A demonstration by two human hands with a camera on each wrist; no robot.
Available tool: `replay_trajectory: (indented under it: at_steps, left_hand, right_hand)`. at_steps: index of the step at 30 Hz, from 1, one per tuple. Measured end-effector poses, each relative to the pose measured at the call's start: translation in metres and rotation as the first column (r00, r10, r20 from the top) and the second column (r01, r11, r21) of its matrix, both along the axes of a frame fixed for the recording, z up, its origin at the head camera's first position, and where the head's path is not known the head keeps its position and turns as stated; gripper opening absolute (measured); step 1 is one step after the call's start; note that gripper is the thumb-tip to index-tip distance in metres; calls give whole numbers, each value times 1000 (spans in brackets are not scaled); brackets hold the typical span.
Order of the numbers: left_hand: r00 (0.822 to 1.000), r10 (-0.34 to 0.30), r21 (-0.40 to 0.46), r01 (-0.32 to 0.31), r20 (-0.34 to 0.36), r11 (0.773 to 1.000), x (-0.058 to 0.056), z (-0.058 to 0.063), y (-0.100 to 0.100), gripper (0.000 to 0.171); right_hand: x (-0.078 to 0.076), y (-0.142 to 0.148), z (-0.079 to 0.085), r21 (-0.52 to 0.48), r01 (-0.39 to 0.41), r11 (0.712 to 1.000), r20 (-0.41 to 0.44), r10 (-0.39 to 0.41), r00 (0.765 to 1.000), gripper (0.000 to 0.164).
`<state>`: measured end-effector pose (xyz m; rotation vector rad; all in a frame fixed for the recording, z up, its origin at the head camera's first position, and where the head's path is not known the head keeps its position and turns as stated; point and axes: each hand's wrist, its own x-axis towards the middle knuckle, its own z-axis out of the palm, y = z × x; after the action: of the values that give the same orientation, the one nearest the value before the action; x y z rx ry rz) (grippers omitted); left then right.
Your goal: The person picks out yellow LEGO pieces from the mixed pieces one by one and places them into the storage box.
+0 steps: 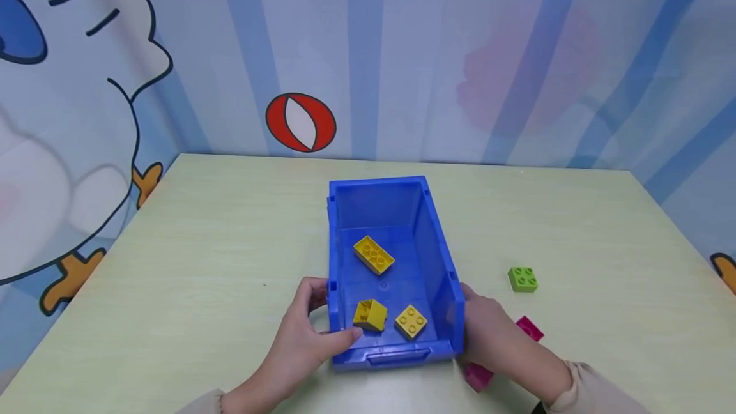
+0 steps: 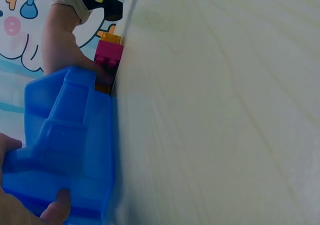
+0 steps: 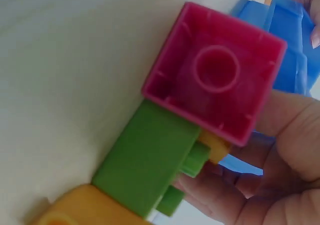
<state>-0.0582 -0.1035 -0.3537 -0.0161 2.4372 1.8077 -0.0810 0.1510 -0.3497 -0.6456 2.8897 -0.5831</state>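
A blue plastic bin stands mid-table with its low front wall towards me. My left hand grips its front left corner, thumb over the rim; in the left wrist view the left hand's fingers press the blue wall. Against the outer right wall lies my right hand, its fingertips hidden. Inside the bin lie yellow bricks: one tipped, one studs up, one longer. By the right hand, the right wrist view shows a magenta brick, a green brick and an orange piece.
On the table's right side sits a lime green brick. Magenta bricks show on both sides of the right forearm, one beyond it and one nearer. A printed cloth backdrop rises behind the table's far edge.
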Motion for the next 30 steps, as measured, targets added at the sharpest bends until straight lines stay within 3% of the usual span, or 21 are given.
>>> replay_trajectory:
  at_steps: [5,13,24,30]
  left_hand:
    - [1000,-7,11,7,1,1000,0,-1,0,64]
    - [1000,-8,7,8,3,1000,1,-1,0,64]
    - [1000,-5,-8,5,4,1000,0,-1,0,64]
    - [1000,-2,-8,2,-11,1000,0,0,0,63]
  right_hand:
    - [-2,1,1,-13,10,1000,-2,-10,1000,41]
    - [-10,7,5,-14,-57,998,-20,57,998,18]
    - [-13,9,12,39,-1,999,85,-3,996,18]
    - [-18,11,21,73,-11,997,124,2,992,20]
